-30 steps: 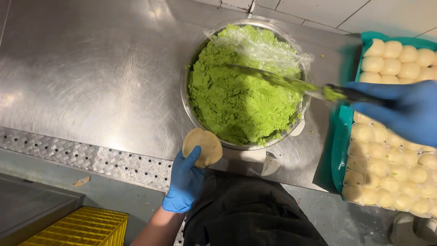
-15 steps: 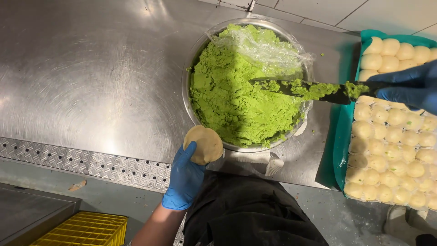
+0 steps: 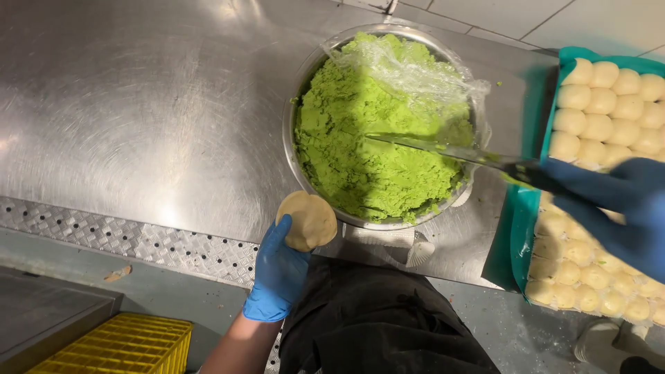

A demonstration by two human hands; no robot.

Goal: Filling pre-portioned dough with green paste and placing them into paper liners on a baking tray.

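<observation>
My left hand (image 3: 278, 271), in a blue glove, cups a flattened round of pale dough (image 3: 309, 220) just below the rim of a metal bowl (image 3: 289, 142). The bowl is full of bright green paste (image 3: 367, 145), with clear plastic wrap (image 3: 415, 69) pushed back over its far side. My right hand (image 3: 616, 204), also gloved in blue, grips the handle of a long flat metal blade (image 3: 443, 150) whose tip rests in the paste at mid-bowl.
A teal tray (image 3: 530, 208) packed with several pale dough balls (image 3: 609, 97) sits at the right on the steel counter (image 3: 138, 104). A yellow crate (image 3: 118, 346) stands on the floor at lower left. A dark apron fills the bottom centre.
The blade carried a lump of green paste half a second ago; now it lies clean with its tip in the paste. My left hand with the dough disc has barely moved.
</observation>
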